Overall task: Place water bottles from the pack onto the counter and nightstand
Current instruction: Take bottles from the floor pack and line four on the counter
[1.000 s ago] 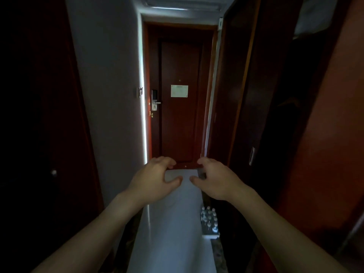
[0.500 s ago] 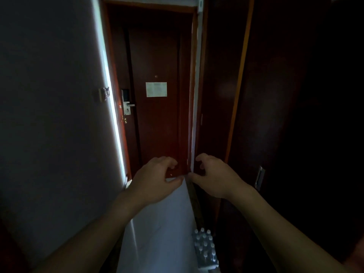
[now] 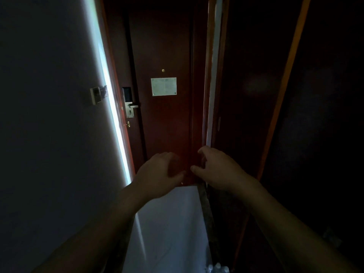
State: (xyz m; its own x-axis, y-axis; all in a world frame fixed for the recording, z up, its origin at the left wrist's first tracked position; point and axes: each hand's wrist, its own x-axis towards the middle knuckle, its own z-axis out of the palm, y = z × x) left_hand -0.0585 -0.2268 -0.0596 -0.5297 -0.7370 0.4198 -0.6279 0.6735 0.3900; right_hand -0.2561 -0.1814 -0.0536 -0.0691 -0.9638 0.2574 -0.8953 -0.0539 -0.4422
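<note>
- Where the head view looks down a dim hallway, two hands reach forward: the left hand (image 3: 159, 174) and right hand (image 3: 218, 170), both empty with loosely curled fingers.
- One pack of water bottles (image 3: 217, 268) sits on the floor at the bottom edge, only a few caps showing, well below the right hand.
- One door (image 3: 163, 115) ahead carries one notice (image 3: 163, 86).

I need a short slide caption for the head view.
Both hands raised empty before the door; bottle pack at bottom edge.

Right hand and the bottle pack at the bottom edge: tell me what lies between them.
In the head view, only pale floor and a dark stone strip separate the right hand from the bottle pack.
</note>
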